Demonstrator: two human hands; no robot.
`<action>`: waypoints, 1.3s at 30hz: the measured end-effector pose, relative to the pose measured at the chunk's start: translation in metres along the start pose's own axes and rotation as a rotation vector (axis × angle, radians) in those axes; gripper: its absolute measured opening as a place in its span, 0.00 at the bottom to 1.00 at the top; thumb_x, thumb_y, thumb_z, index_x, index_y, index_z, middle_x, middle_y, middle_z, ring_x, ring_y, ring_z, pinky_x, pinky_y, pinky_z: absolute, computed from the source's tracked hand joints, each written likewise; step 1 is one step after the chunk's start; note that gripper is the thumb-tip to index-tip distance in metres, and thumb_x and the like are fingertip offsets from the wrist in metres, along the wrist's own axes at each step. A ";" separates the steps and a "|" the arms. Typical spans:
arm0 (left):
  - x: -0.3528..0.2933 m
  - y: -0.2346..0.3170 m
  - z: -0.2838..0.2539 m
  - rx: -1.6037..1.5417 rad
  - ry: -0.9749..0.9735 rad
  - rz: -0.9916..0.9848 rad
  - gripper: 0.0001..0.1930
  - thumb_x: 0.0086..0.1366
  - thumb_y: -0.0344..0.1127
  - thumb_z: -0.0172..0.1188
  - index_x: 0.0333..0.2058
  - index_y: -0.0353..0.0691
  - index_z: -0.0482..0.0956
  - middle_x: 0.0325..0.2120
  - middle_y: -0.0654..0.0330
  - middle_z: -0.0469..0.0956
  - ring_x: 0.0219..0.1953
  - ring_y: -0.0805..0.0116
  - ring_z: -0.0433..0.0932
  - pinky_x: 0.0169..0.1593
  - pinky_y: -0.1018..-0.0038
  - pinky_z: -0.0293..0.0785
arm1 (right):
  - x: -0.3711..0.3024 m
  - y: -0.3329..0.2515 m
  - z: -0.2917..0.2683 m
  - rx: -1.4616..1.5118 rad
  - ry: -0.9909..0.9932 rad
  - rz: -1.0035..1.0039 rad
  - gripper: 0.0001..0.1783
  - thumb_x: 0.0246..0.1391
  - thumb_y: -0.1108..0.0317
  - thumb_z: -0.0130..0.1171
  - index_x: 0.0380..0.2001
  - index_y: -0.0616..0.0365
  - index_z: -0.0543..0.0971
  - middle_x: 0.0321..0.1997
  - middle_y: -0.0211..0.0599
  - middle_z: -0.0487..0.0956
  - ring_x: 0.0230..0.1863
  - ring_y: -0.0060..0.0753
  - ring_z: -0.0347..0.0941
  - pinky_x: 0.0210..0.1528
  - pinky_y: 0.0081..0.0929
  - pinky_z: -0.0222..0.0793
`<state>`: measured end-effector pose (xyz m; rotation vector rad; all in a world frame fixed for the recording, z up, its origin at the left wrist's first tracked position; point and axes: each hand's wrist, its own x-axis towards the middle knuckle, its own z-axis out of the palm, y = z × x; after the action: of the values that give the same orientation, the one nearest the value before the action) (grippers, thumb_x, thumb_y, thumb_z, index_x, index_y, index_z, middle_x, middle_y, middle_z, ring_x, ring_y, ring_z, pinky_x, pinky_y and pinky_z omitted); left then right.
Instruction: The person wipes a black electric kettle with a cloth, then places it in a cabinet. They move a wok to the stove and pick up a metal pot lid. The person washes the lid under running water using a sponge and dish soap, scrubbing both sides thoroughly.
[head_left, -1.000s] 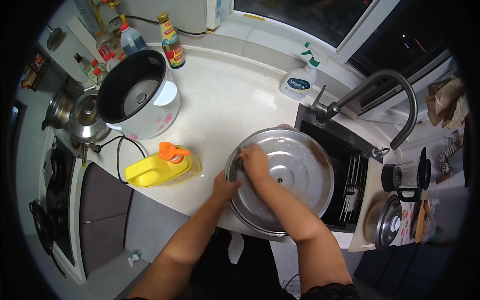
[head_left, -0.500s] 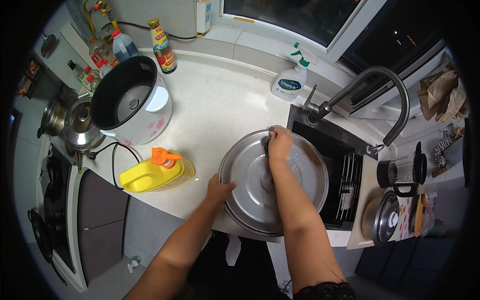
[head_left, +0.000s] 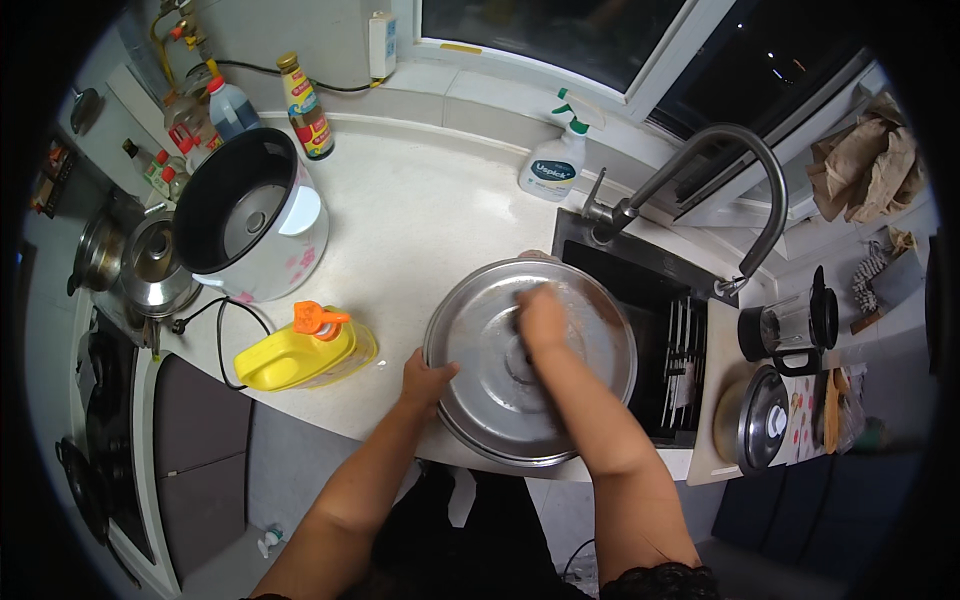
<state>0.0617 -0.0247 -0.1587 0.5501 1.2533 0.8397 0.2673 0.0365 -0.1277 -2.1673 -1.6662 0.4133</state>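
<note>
A large round steel piece (head_left: 480, 410), shaped like a basin or lid, lies at the front of the counter and reaches over the sink's left edge. My left hand (head_left: 430, 380) clasps its left rim, thumb on top and the other fingers hidden. Over its middle, my right hand (head_left: 543, 320) is bent closed and blurred by motion. A dark scouring pad (head_left: 524, 299) shows in part under the fingers, pressed to the metal. Left of it stands a yellow jug (head_left: 285, 358) with an orange cap.
A black-lined pot (head_left: 300, 240) and a sauce bottle (head_left: 306, 110) stand back left. Behind the sink (head_left: 640, 290) are a spray bottle (head_left: 553, 165) and a curved faucet (head_left: 770, 170). A lidded pot (head_left: 750, 420) and a blender jug (head_left: 790, 325) sit right.
My right hand has moved with the scouring pad from the far rim toward the middle of the steel piece. My left hand keeps its grip. The whole view has shifted slightly.
</note>
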 end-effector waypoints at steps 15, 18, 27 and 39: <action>-0.002 -0.014 -0.007 0.018 -0.048 0.215 0.17 0.53 0.23 0.62 0.42 0.34 0.70 0.33 0.58 0.77 0.32 0.70 0.75 0.37 0.73 0.73 | -0.045 -0.006 0.005 0.039 -0.065 -0.410 0.07 0.47 0.72 0.55 0.29 0.59 0.80 0.33 0.48 0.73 0.38 0.49 0.71 0.41 0.37 0.69; -0.007 -0.008 0.002 0.030 -0.048 0.249 0.17 0.52 0.23 0.62 0.42 0.34 0.71 0.32 0.59 0.77 0.32 0.71 0.75 0.38 0.74 0.73 | -0.023 0.001 -0.001 0.222 0.188 -0.132 0.06 0.49 0.72 0.54 0.27 0.59 0.80 0.28 0.48 0.73 0.34 0.50 0.71 0.37 0.40 0.68; -0.019 -0.002 0.007 0.176 0.021 0.263 0.17 0.53 0.23 0.61 0.43 0.34 0.69 0.33 0.59 0.76 0.34 0.72 0.75 0.40 0.74 0.72 | -0.038 -0.002 -0.011 0.205 0.064 -0.105 0.06 0.50 0.72 0.53 0.29 0.58 0.80 0.34 0.45 0.75 0.37 0.49 0.71 0.40 0.39 0.68; -0.029 0.008 0.024 0.207 0.065 0.313 0.16 0.52 0.25 0.62 0.41 0.33 0.72 0.29 0.60 0.77 0.31 0.73 0.74 0.37 0.74 0.71 | -0.016 0.023 -0.001 0.292 0.379 0.124 0.06 0.49 0.71 0.57 0.26 0.62 0.79 0.33 0.50 0.75 0.36 0.51 0.73 0.41 0.39 0.69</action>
<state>0.0803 -0.0409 -0.1291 0.9084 1.3420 0.9992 0.2833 0.0152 -0.1371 -1.9868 -1.1927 0.2408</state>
